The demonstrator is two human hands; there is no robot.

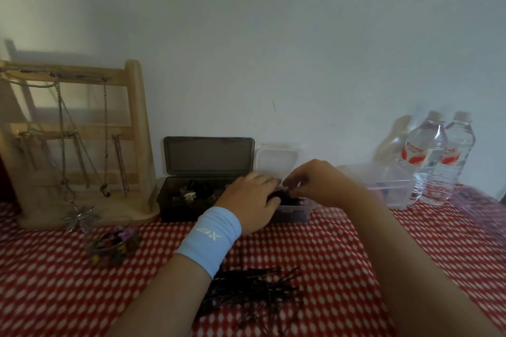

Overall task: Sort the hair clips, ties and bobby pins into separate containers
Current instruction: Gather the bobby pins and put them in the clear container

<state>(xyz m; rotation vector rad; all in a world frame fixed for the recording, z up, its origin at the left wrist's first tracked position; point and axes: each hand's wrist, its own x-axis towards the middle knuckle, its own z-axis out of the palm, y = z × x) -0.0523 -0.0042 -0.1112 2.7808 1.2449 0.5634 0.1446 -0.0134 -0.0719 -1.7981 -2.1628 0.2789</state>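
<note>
Reaching over the small clear box [294, 210], the left hand [253, 200], with a blue wristband [210, 238], curls its fingers round a dark bundle of bobby pins [276, 196]. The right hand [317, 183] meets it there, fingertips pinched on the same bundle. The bundle's long axis runs roughly left to right along the box, though blur hides which end is which.

Nearer the person than the box, loose bobby pins [254, 293] lie in a heap on the red dotted tablecloth [315, 249], most pointing left to right and a few crossing at angles. Bare cloth lies between heap and box.

Just left of the box stands a dark box [178, 205] with its lid raised, holding hair clips [190, 195]. Further left and nearer, a small round tub [94, 247] holds coloured hair ties [115, 238]. Right of the box sits a larger clear tub [388, 186], its contents unclear, with two water bottles [438, 156] beyond. A wooden stand [137, 123] hung with chains stands far left.
</note>
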